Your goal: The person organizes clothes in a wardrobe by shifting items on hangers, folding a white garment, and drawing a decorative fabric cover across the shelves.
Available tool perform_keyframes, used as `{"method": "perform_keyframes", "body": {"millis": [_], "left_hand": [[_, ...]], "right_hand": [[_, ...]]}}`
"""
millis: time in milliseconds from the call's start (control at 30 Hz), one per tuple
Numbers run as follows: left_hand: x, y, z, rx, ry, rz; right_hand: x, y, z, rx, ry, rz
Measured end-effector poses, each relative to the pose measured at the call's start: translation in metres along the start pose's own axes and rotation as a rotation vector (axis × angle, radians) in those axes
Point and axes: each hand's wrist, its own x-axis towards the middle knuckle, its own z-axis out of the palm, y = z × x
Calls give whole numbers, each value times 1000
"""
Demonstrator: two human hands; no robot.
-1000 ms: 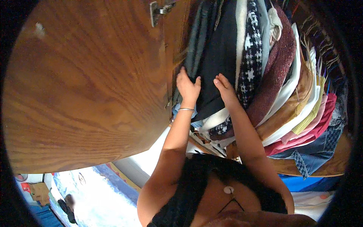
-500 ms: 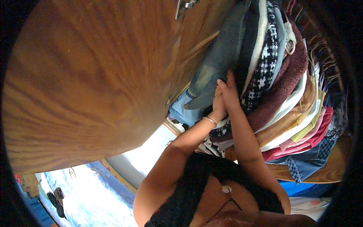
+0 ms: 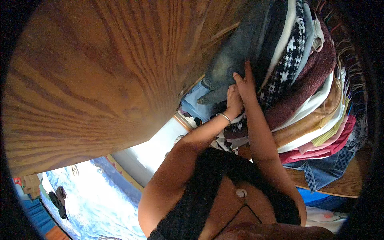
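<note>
The door [image 3: 100, 88] is at nine o'clock. The denim [image 3: 222, 66] hangs at eleven o'clock, near your fingertips. Your left hand [image 3: 235, 101] is curled; I can't tell if it holds cloth. Your right hand [image 3: 246, 85], just beside at one o'clock, has thumb and finger spread, gripping nothing I see.

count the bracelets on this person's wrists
1: a thin, round, silver-coloured metal bangle, at the wrist of the left hand; the wrist of the right hand shows none.

Denim-like garment [image 3: 220, 70] is faded grey-blue | wooden door [image 3: 92, 88] is streaked brown | checked garment [image 3: 294, 46] is patterned black-and-white (houndstooth-like)
</note>
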Motion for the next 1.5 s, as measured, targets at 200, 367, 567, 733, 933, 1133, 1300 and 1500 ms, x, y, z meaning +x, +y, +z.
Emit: {"method": "perform_keyframes", "body": {"millis": [200, 367, 567, 733, 933, 1133, 1300, 1500], "left_hand": [[11, -13, 55, -1842, 487, -306], [-6, 0, -11, -1544, 129, -372], [-4, -1, -4, -297, -22, -175], [-10, 2, -4, -354, 66, -206], [-3, -11, -8, -217, 278, -114], [7, -37, 8, -1327, 291, -296], [7, -62, 5, -642, 75, -386], [-29, -96, -25, -856, 39, -404]], "right_hand": [[11, -26, 27, 0, -53, -107], [1, 6, 3, -53, -13, -99], [4, 2, 8, -36, -51, -206], [4, 12, 5, -147, -68, -206], [9, 2, 12, -147, -91, -215], [9, -29, 20, -158, -69, -189], [-1, 12, 44, 204, -170, -325], [-74, -61, -5, 157, -585, -847]]}}
